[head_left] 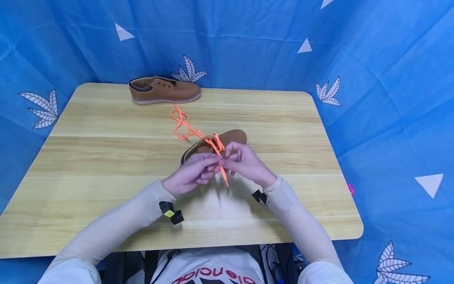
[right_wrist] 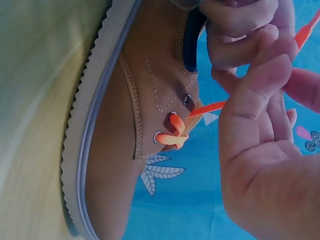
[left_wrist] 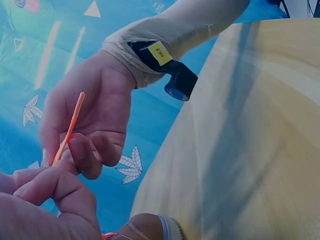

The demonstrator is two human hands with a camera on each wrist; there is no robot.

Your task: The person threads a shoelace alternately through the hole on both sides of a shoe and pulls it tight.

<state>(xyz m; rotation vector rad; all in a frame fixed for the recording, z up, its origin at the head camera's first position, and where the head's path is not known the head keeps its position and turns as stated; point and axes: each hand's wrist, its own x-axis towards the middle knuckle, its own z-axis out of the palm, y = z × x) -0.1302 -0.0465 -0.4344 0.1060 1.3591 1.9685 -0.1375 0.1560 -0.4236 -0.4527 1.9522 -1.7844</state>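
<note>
A brown shoe [head_left: 232, 137] sits mid-table, its toe pointing to the far right. Orange shoelace [right_wrist: 178, 131] runs through its two front eyelets; the eyelet nearest the ankle looks bare. My left hand [head_left: 193, 171] and right hand [head_left: 248, 161] meet just in front of the shoe. Fingertips of both pinch one stretch of the lace, whose tip [head_left: 225, 178] sticks out past them toward me. In the left wrist view, that lace end [left_wrist: 75, 112] rises beside the right hand's palm. The fingers partly hide the exact pinch.
A second brown shoe [head_left: 177, 94], with no lace in its eyelets, stands at the table's back edge. The other length of orange lace [head_left: 182, 124] lies loosely looped between the shoes. Blue patterned cloth [head_left: 248, 47] hangs behind the wooden table [head_left: 106, 165] and at its sides.
</note>
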